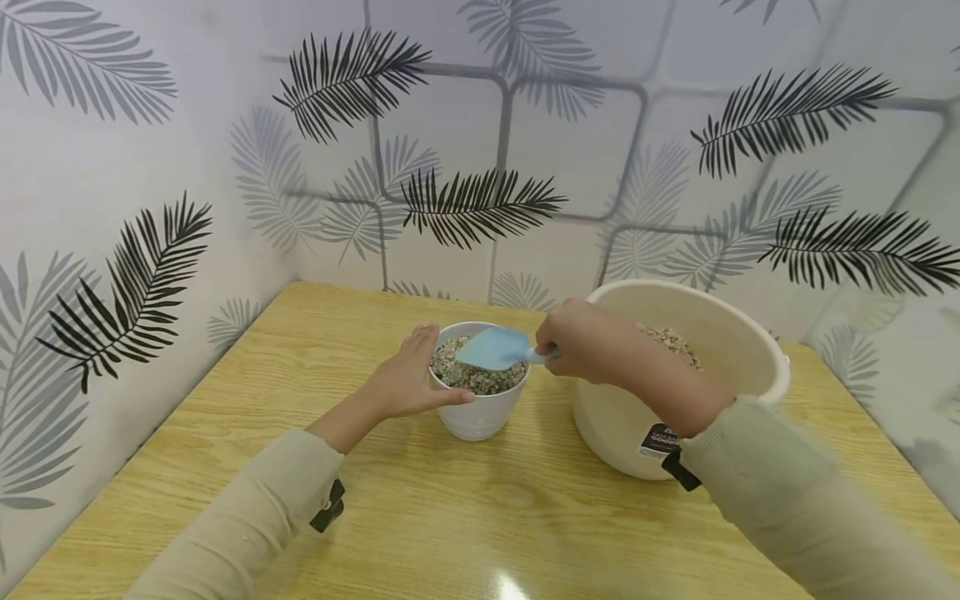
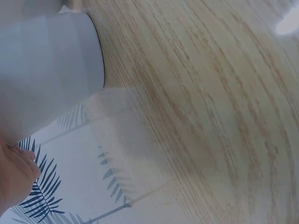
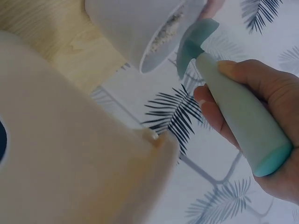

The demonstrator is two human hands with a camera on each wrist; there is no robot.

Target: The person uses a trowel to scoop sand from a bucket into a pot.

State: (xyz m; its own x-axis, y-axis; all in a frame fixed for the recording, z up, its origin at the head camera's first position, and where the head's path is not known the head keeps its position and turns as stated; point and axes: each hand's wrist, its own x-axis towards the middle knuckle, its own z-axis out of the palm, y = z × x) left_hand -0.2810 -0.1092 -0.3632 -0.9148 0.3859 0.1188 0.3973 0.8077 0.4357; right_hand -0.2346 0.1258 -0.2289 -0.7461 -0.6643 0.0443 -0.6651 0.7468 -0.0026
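Head view: white pot stands upright on the wooden surface, its gravel reaching near the rim. My left hand grips the pot, thumb along the near side, fingers at the left. My right hand is closed around the handle of the blue scoop, blade over the pot's mouth. I see no load on the blade; contact with the gravel cannot be confirmed. Judgement: steady the pot with the left hand, work the blade low and inside the rim, and tilt gently, since little room seems left before spilling. Cream bucket, with a dark label and loose grit inside, stands to the right, apart from the pot; the right forearm crosses its mouth and hides part of it.

Left wrist view: the pot's side and part of the left hand show; the scoop does not.

Right wrist view: thumb lies along the scoop handle; blade at the pot's mouth. The bucket looms close, so I would lift clear of its rim on any swing. Behind is the leaf-patterned wall.
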